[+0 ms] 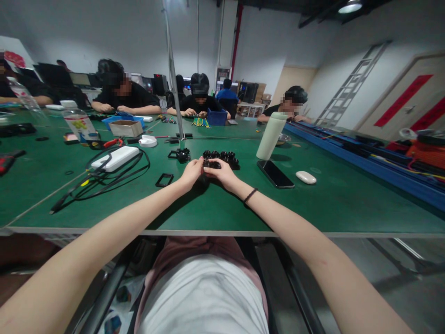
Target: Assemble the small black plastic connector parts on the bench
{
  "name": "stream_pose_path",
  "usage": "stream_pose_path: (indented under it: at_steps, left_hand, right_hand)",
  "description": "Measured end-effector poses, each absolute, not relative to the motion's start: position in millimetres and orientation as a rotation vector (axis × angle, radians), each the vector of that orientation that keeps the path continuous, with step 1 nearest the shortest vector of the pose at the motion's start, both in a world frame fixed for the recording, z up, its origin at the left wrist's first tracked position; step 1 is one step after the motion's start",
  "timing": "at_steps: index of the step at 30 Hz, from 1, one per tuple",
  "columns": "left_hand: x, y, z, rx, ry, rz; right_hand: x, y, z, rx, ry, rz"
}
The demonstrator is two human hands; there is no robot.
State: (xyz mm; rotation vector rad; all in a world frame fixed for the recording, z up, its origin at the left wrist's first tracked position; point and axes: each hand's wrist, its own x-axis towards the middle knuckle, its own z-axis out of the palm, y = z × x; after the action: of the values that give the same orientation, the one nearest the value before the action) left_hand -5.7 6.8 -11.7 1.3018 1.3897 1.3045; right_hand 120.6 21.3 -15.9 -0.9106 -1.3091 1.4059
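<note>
While both hands meet over the middle of the green workbench (330,204), set back from its near edge, a small black part (212,164) sits between them, just in front of a cluster of black pieces (225,155). The right hand (225,174), a dark band (250,195) around its wrist, grips the part between thumb and fingers. The left hand (192,173) is closed on the part's left end, though its fingers hide the exact hold.

Beside the left wrist lies a black rectangular frame (165,185), and beyond that a black assembly (182,155). Farther toward the left edge rests a white power bank-like block (115,158), a coiled black cable (57,204) beside it trailing toward the near left corner.

Toward the right edge a black smartphone (275,174) lies flat between a pale green bottle (271,137), upright, and a white oval case (306,177). A long blue tray (347,161) runs along that edge. Near the far edge, a co-worker in a dark top (186,102) leans over colored strips (201,123) beside a blue bin (216,117)
</note>
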Motion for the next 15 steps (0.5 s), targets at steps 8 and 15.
stream_pose_path:
  at_steps: [8,15]
  left_hand:
    - [-6,4,-1,1.107,1.308,1.254]
    - [4,8,-1,0.926,1.247,1.34]
  right_hand:
    - [121,21,-14,-0.918,-1.293,1.452]
    - [121,22,-13,-0.926,-1.254,1.472]
